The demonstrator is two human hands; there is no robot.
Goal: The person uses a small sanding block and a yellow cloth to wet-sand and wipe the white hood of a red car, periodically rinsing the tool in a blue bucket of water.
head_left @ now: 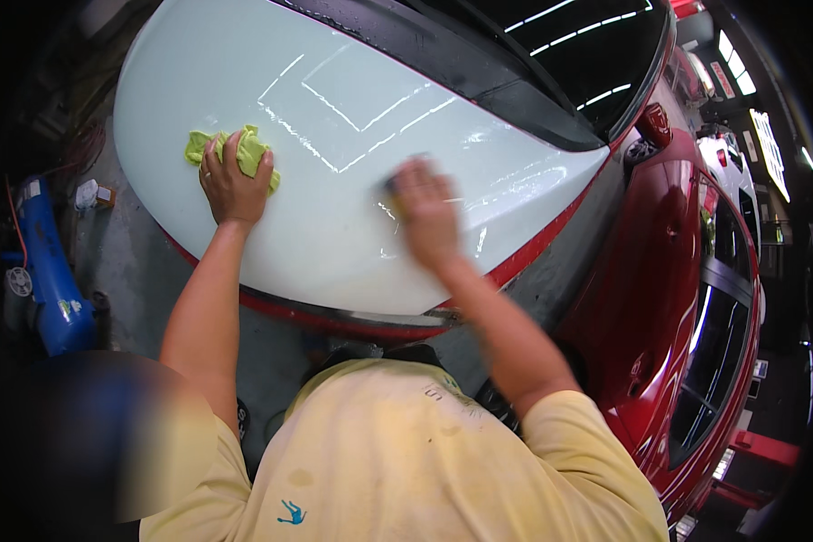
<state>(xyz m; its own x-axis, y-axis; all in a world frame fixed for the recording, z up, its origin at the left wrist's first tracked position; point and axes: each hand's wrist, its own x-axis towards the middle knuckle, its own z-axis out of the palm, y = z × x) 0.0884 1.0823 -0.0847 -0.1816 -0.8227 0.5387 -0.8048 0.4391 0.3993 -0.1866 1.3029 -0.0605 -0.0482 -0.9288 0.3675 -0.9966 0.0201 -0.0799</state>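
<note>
**Cloth (254, 150) and block (392, 187) on the pale hood (312, 239)!**

From my remote seat, here's the left hand (233, 188) down on the bright green cloth, fingers slightly apart, curled over its folds. And the right hand (429, 215), blurred, covers the small, dark-edged block; I can't tell how its fingers close. A red car (637, 271) stands to the right.

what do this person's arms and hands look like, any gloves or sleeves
No gloves: the left hand is bare, and the right hand, though blurred, looks bare too. Both forearms are uncovered, with no watch or band visible. The shirt is pale yellow and stained, with a small blue-green figure low on it; its right sleeve is short and plain.
</note>
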